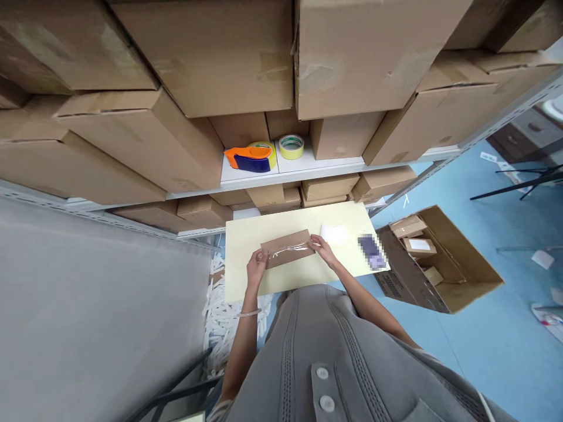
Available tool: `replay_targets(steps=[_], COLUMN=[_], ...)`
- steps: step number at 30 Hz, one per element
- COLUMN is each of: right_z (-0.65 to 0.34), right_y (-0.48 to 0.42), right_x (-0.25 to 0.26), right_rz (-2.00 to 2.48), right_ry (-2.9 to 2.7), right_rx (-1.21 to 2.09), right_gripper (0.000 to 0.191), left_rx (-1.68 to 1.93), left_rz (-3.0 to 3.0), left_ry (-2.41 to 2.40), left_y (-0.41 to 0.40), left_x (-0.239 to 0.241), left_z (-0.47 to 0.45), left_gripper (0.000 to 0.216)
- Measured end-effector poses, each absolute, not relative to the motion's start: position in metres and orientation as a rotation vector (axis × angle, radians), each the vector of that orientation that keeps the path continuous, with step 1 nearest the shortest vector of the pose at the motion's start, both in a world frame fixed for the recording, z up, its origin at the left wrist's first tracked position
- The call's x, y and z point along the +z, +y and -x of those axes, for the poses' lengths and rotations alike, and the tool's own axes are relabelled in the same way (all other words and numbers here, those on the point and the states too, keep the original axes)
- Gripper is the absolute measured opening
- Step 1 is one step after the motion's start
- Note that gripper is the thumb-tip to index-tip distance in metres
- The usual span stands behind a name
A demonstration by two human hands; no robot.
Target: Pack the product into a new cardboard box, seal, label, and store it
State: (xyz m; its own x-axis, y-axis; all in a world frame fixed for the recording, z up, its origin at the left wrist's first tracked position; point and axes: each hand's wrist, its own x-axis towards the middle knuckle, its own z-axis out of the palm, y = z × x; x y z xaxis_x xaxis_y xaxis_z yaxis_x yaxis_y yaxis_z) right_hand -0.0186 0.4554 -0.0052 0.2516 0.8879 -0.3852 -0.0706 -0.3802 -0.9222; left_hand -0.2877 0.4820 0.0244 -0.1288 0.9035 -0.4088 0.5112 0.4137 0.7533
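A small flat cardboard box [290, 239] lies slightly turned on the pale yellow table. A shiny strip of clear tape [288, 251] runs along the length of its top. At the box's left end, my left hand [256, 268] is closed, with its fingertips at that end of the tape. My right hand [323, 251] pinches at the opposite end, its thumb and fingers by the box's right edge. Just beyond the right hand is a white piece of paper [334, 234]. A blurred-out dark phone-like item [372, 252] rests near the table's right edge.
Shelves packed with cardboard boxes [237, 58] rise beyond the table [241, 234]. An orange and blue tape dispenser [250, 158] and a tape roll [291, 147] sit on one shelf. Right of the table stands an open carton [472, 275] holding small boxes. White paper strips [220, 322] cover the floor at left.
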Motion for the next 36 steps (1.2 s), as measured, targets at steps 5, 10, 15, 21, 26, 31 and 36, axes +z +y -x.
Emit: replay_targets(steps=[5, 10, 15, 21, 26, 31, 36], right_z=[0.012, -0.01, -0.04, -0.071, -0.091, -0.102, -0.107], right_y=[0.451, 0.422, 0.379, 0.354, 0.372, 0.406, 0.428], right_x=[-0.014, -0.029, -0.047, -0.066, -0.081, -0.086, -0.077], right_rz=[1.615, 1.764, 1.855, 1.914, 1.903, 1.83, 1.783], right_ry=[-0.694, -0.42, -0.204, -0.183, -0.229, -0.204, -0.188], right_rx=[1.251, 1.181, 1.178, 1.207, 1.199, 1.159, 1.171], right_gripper=[0.042, 0.042, 0.046, 0.046, 0.04, 0.036, 0.029], left_rx=[0.504, 0.479, 0.312, 0.223, 0.112, -0.154, -0.252], left_rz=[-1.71, -2.123, -2.274, -2.172, -2.181, -2.356, -2.386], left_ry=[1.932, 1.446, 0.941, 1.01, 1.103, 1.254, 1.317], left_y=[0.481, 0.487, 0.503, 0.55, 0.561, 0.551, 0.55], left_x=[0.036, 0.037, 0.001, -0.056, -0.085, -0.083, -0.065], left_z=[0.248, 0.169, 0.079, 0.005, -0.005, -0.005, -0.005], left_gripper=[0.061, 0.064, 0.059, 0.055, 0.046, 0.042, 0.028])
